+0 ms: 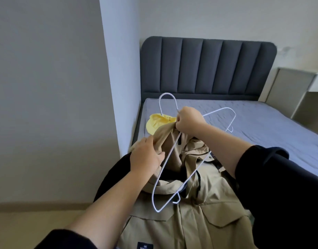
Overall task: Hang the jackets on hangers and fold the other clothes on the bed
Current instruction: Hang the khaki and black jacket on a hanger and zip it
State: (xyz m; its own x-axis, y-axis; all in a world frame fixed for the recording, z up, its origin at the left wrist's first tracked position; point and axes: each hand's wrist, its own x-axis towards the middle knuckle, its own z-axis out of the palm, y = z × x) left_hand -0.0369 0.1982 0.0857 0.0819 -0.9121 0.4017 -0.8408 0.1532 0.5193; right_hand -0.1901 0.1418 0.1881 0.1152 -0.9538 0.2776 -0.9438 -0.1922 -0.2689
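A person stands at the foot of a bed (262,123), both forearms reaching forward over a beige jacket (190,221) that is spread across the near end of the mattress. The right hand (187,122) is clenched around the neck of a white wire hanger (169,155), just below its hook, and it also pinches a bunch of the jacket's beige cloth at the same spot. The hook rises above the fist, one shoulder of the hanger sticks out to the right over the blue-grey sheet, and the other shoulder slants down and toward the camera, ending over the jacket's chest. The left hand (145,157) grasps a fold of the jacket's upper part, fingers curled into the cloth, close beside the hanger's long wire side. Whether the hanger has entered the jacket's shoulder or merely lies over it is hard to tell. The jacket lies front up, with two flap pockets showing and a dark label near its bottom edge. A dark piece of clothing (115,177) lies beneath the jacket on its left side, hanging over the corner of the bed. Beyond the hands a yellow cap (156,123) rests on the sheet near the left edge of the mattress. A dark padded headboard (208,67) stands at the far end against a pale wall (47,87), and both sleeves of the person are black.
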